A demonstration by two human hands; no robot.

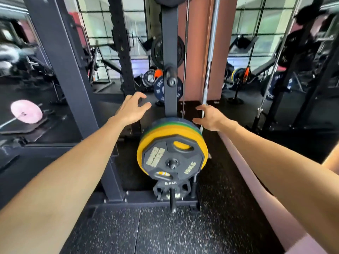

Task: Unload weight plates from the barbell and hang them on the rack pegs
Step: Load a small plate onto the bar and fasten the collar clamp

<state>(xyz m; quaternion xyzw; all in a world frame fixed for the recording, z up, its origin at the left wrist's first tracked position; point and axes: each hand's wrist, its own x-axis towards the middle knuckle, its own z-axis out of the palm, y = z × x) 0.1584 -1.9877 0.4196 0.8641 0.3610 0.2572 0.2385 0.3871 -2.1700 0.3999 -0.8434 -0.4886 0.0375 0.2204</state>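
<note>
Below and between both outstretched hands, a stack of plates hangs on a low rack peg, the black 15 kg plate outermost, its face toward the camera. Left hand and right hand hover apart above the stack's rim, fingers loosely spread, holding nothing; the right looks slightly nearer.

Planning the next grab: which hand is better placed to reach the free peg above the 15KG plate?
Probably left. The left hand hovers open beside the upright, a little higher than the right hand, which sits low by the plate stack. The free peg is above both.
</note>
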